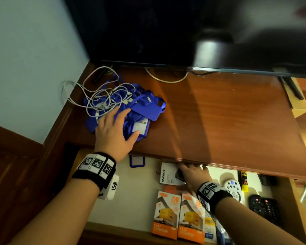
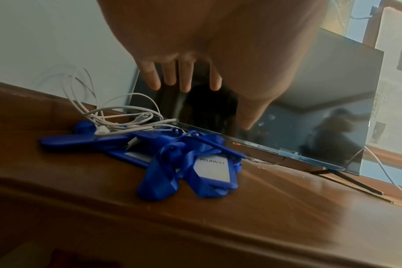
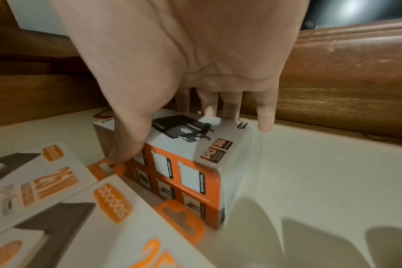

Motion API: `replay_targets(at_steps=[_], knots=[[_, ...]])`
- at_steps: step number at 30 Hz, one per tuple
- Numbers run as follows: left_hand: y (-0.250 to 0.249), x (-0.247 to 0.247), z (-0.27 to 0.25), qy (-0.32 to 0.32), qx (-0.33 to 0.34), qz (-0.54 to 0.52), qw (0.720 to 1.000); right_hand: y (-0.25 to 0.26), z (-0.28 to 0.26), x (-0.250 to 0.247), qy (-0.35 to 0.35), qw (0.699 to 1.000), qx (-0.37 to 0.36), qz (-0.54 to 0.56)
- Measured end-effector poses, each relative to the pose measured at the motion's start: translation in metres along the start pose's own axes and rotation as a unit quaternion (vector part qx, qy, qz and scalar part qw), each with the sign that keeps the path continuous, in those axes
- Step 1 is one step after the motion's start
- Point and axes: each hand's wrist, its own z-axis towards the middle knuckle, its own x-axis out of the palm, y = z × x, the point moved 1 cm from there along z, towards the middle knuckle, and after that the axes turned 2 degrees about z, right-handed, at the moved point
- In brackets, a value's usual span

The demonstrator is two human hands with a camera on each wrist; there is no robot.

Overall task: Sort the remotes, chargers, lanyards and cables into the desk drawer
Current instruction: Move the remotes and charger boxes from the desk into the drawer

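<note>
A tangle of blue lanyards [image 1: 145,110] [image 2: 179,163] with badge holders lies on the desk top, with white cables [image 1: 99,98] [image 2: 117,116] coiled over it. My left hand [image 1: 117,128] [image 2: 216,107] hovers just above this pile, fingers straight and spread. Below, the desk drawer [image 1: 140,188] stands pulled out. In it my right hand [image 1: 193,172] [image 3: 170,134] grips a white and orange charger box [image 1: 168,175] [image 3: 184,172], thumb on its near edge and fingers on its far top edge, under the desk's lip.
Two orange charger boxes [image 1: 166,213] lie at the drawer's front. A grey remote [image 1: 234,189], a black remote [image 1: 265,207] and a yellow glue stick [image 1: 244,181] sit at its right, a blue badge holder [image 1: 137,160] at its back left. A TV [image 1: 166,32] stands behind.
</note>
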Motion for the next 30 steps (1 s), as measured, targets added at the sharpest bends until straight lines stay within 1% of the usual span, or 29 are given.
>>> replay_targets(at_steps=[3,5,7,9,12,16,18,22,23,27,30], knots=[[0.002,0.009,0.027,0.089,0.029,0.031,0.995,0.002,0.006,0.003,0.031,0.999,0.012,0.022],[0.004,0.022,0.04,0.144,0.031,0.048,0.988,0.002,0.009,0.001,0.061,0.997,0.008,0.056],[0.006,0.033,0.047,0.176,0.032,0.072,0.981,0.002,0.01,-0.003,0.088,0.994,0.0,0.071],[0.006,0.041,0.051,0.18,0.037,0.09,0.979,0.002,0.008,-0.004,0.082,0.994,-0.007,0.072],[0.004,0.045,0.054,0.17,0.033,0.093,0.98,-0.004,0.004,0.001,0.045,0.996,-0.012,0.073],[0.002,0.046,0.053,0.176,0.03,0.106,0.978,-0.015,0.001,0.004,0.049,0.994,0.004,0.093],[0.002,0.046,0.052,0.18,0.026,0.111,0.977,-0.019,0.002,0.006,0.032,0.995,0.0,0.09],[-0.001,0.044,0.051,0.189,0.01,0.123,0.974,-0.018,-0.003,0.005,0.044,0.995,-0.039,0.079],[-0.002,0.043,0.051,0.192,0.004,0.126,0.973,-0.015,-0.004,0.005,0.038,0.995,-0.045,0.077],[-0.013,0.039,0.054,0.203,-0.015,0.132,0.97,-0.007,-0.013,0.01,-0.033,0.992,-0.079,0.095],[-0.024,0.036,0.054,0.195,-0.023,0.134,0.971,-0.006,-0.022,0.012,-0.058,0.982,-0.126,0.125]])
